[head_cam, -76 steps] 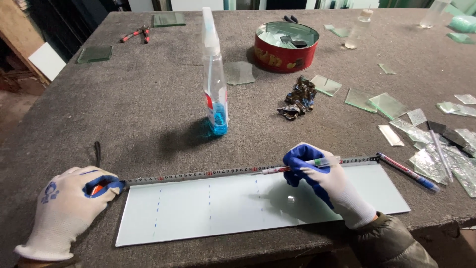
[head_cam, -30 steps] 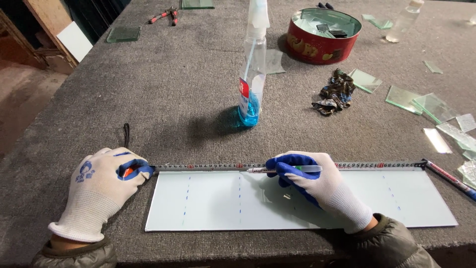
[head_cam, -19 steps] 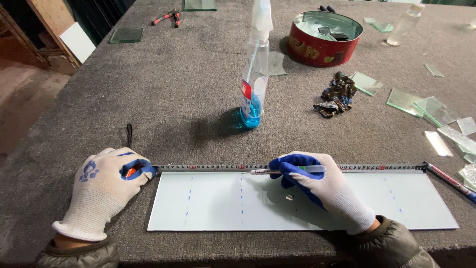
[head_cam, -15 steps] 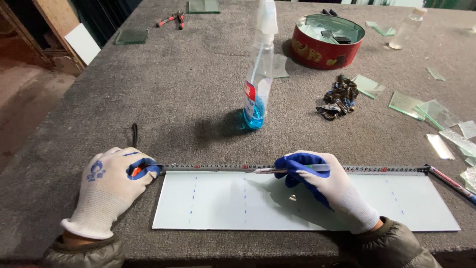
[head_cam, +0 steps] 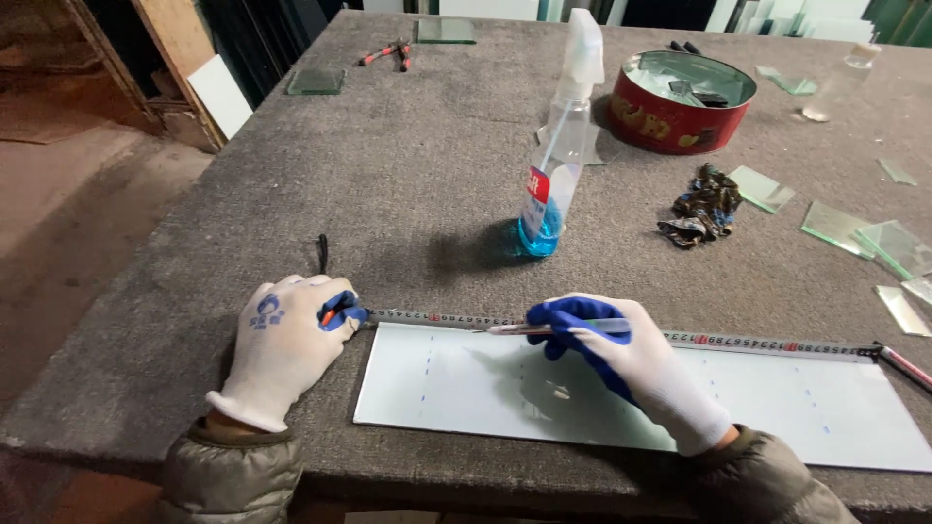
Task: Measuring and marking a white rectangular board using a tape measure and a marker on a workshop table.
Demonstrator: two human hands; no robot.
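Since a moment ago both gloved hands have stayed put: the left hand (head_cam: 288, 347) pins the left end of the long metal ruler (head_cam: 602, 335) with curled fingers, and the right hand (head_cam: 621, 349) grips one slim pen (head_cam: 558, 328), tip at the ruler's edge over the single pale rectangular glass sheet (head_cam: 777, 408) near the surface's front. Farther off, one clear spray bottle (head_cam: 558, 155) holds blue liquid; one round red tin (head_cam: 684, 97) holds glass scraps

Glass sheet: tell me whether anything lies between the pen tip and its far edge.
Nothing visible does. The right hand holds the pen with its tip at the tape measure along the far edge of the glass sheet.
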